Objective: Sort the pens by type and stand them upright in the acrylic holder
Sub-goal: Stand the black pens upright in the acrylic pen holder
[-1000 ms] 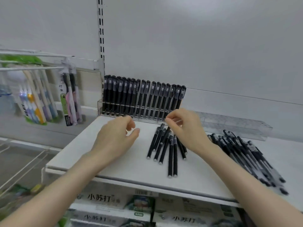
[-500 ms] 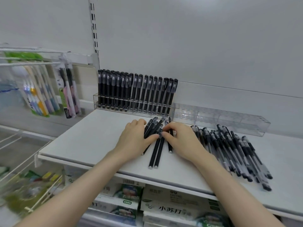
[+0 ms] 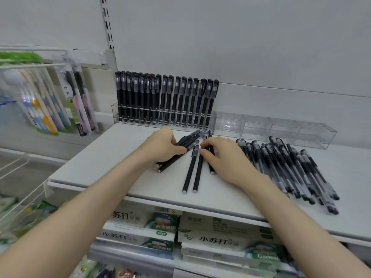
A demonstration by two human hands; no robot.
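The white shelf [image 3: 100,157] carries everything that matters here. Along its back edge runs the clear holder [image 3: 281,133], and a row of black capped pens [image 3: 166,101] stands upright in its left part, packed side by side against the wall. On the right of the shelf, in front of the holder and reaching down to the front edge, lies a heap of clear-barrelled pens [image 3: 291,167], all slanting roughly the same way. Under the front edge sit stacked toothpaste boxes [image 3: 140,217], and off the shelf's left end hang packs of toothbrushes [image 3: 40,101].

The person's two arms reach in over the front edge to the middle of the shelf. The left hand [image 3: 160,145] has its fingers curled round a bundle of black pens [image 3: 170,159], thumb pressed on top; the bundle lies slanted, its ends poking out under the wrist. The right hand [image 3: 224,155], just beside the heap, has bent fingers and thumb closed on a black pen [image 3: 211,167] whose end shows beneath the palm. Between the hands a pair of black pens [image 3: 189,171] lies flat, side by side, pointing toward the front edge.
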